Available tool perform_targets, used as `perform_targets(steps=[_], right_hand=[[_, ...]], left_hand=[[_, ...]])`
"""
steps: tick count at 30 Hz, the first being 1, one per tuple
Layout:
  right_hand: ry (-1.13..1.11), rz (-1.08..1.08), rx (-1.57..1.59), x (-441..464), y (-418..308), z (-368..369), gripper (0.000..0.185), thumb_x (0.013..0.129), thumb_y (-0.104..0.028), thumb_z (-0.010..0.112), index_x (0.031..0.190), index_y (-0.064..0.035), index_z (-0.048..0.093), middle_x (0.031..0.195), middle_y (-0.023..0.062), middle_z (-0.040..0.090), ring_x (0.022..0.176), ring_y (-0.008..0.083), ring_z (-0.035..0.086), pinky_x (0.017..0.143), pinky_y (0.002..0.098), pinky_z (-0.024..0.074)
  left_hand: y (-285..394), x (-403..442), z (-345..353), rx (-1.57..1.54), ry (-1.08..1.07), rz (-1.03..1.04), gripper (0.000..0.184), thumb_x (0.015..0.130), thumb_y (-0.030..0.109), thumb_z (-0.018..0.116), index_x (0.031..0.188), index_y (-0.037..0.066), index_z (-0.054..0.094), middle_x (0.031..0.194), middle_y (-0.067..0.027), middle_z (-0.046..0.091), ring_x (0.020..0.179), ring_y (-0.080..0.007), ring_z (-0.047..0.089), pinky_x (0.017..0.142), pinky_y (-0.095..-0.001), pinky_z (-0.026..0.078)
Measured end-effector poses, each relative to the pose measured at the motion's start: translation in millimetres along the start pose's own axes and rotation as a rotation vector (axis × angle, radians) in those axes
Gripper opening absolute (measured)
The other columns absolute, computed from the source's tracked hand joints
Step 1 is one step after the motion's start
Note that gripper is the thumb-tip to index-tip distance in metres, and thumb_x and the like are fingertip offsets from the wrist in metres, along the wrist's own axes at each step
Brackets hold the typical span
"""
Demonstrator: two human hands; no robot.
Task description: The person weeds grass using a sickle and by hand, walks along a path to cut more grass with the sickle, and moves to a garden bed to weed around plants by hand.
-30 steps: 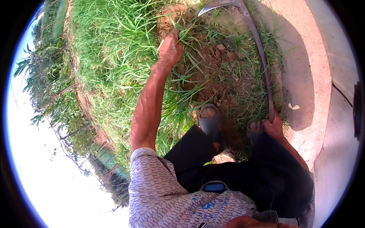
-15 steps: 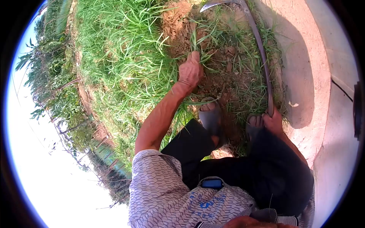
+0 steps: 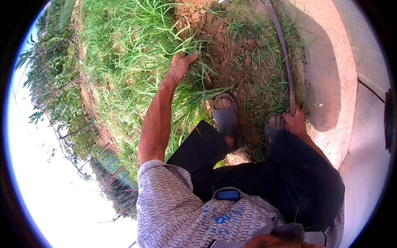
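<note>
My left hand (image 3: 182,68) reaches into the edge of the tall green grass (image 3: 136,49), thumb and fingers apart, with blades between and around them. Some of its fingertips are hidden by the grass. Low on the right, my right hand (image 3: 295,122) is closed around the end of a long-handled sickle (image 3: 284,51). The sickle's handle runs up and away from me, and its blade is mostly beyond the top of the view, with only a bit of the tip showing.
Bare reddish soil (image 3: 219,45) with short and loose grass lies between the tall grass and a concrete edge (image 3: 326,62) on the right. My sandalled feet (image 3: 225,118) stand on the soil. Bushes (image 3: 58,91) grow at far left.
My left hand has moved left from the bare soil, where it gripped a tuft, to the tall grass, and its fingers have spread. The sickle has shifted slightly up, its blade leaving view.
</note>
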State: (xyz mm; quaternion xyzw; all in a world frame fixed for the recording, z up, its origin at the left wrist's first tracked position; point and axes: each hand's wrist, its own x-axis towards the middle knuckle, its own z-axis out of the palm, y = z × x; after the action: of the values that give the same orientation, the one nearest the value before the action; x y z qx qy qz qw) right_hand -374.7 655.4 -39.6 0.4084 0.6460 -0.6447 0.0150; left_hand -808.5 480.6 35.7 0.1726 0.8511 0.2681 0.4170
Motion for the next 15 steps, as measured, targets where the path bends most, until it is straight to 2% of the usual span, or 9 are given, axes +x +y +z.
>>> perform_targets(steps=[1,3,4,5,7,9,12,13,15], right_hand=[[-0.008,0.064,0.029,0,-2,0,0.018,0.080,-0.012,0.061,0.092,-0.0012,0.053,0.068,0.0064,0.054,0.061,0.0157,0.053,0.057,0.0338,0.0452],[-0.031,0.122,0.053,0,-2,0,0.018,0.080,-0.013,0.061,0.092,-0.0011,0.053,0.069,0.0068,0.054,0.062,0.0156,0.053,0.057,0.0337,0.0454],[-0.038,0.150,0.069,1,2,0,0.019,0.080,-0.014,0.061,0.092,-0.0010,0.053,0.069,0.0070,0.054,0.062,0.0158,0.053,0.058,0.0336,0.0456],[-0.042,0.178,0.087,2,5,0,0.019,0.080,-0.014,0.061,0.092,-0.0009,0.054,0.070,0.0073,0.054,0.063,0.0160,0.053,0.059,0.0336,0.0457],[-0.040,0.172,0.078,4,11,0,0.020,0.080,-0.014,0.061,0.092,-0.0009,0.054,0.070,0.0073,0.054,0.063,0.0163,0.054,0.059,0.0339,0.0458],[-0.037,0.174,0.069,2,7,-1,0.020,0.079,-0.014,0.061,0.093,-0.0009,0.054,0.070,0.0074,0.054,0.063,0.0166,0.054,0.059,0.0342,0.0458],[0.005,0.124,-0.002,2,-4,-1,0.021,0.078,-0.015,0.061,0.092,-0.0009,0.054,0.070,0.0077,0.054,0.064,0.0172,0.054,0.060,0.0349,0.0460],[0.011,0.100,-0.006,2,2,0,0.021,0.078,-0.015,0.061,0.092,-0.0010,0.054,0.069,0.0075,0.054,0.062,0.0170,0.053,0.059,0.0349,0.0460],[0.010,0.058,-0.009,2,8,1,0.020,0.078,-0.015,0.061,0.092,-0.0012,0.053,0.068,0.0073,0.054,0.061,0.0167,0.053,0.058,0.0349,0.0459]], left_hand=[[24,1,-14,-0.385,0.051,-0.157,0.047,0.090,0.037,0.066,0.114,-0.003,0.061,0.114,-0.0154,0.066,0.094,-0.0245,0.064,0.089,-0.0366,0.049],[46,3,-35,-0.069,0.042,-0.112,0.048,0.093,0.040,0.062,0.116,-0.002,0.061,0.117,-0.0164,0.064,0.097,-0.0250,0.063,0.092,-0.0365,0.047],[84,-21,-22,0.155,0.064,-0.051,0.040,0.093,0.035,0.060,0.106,-0.003,0.059,0.108,-0.0202,0.065,0.097,-0.0284,0.063,0.089,-0.0419,0.048],[70,-17,-9,0.155,0.073,-0.050,0.040,0.093,0.035,0.060,0.106,-0.003,0.059,0.108,-0.0202,0.065,0.097,-0.0284,0.063,0.089,-0.0419,0.048],[19,-1,16,0.812,0.137,0.176,0.032,0.091,0.023,0.057,0.105,-0.005,0.051,0.100,-0.0199,0.061,0.095,-0.0344,0.064,0.090,-0.0431,0.049],[-3,-14,50,1.137,0.170,0.140,0.026,0.087,0.015,0.056,0.106,-0.001,0.048,0.099,-0.0210,0.057,0.096,-0.0417,0.063,0.086,-0.0502,0.050],[-32,-23,67,1.234,0.269,0.383,0.023,0.084,0.010,0.059,0.103,0.001,0.049,0.095,-0.0190,0.059,0.092,-0.0415,0.064,0.078,-0.0527,0.052],[-25,-27,69,1.238,0.280,0.383,0.023,0.084,0.010,0.059,0.103,0.001,0.049,0.095,-0.0190,0.059,0.092,-0.0415,0.064,0.078,-0.0527,0.052],[-3,-32,69,1.174,-0.068,0.055,0.025,0.082,0.004,0.055,0.106,0.001,0.049,0.101,-0.0262,0.056,0.094,-0.0419,0.063,0.082,-0.0532,0.050]])
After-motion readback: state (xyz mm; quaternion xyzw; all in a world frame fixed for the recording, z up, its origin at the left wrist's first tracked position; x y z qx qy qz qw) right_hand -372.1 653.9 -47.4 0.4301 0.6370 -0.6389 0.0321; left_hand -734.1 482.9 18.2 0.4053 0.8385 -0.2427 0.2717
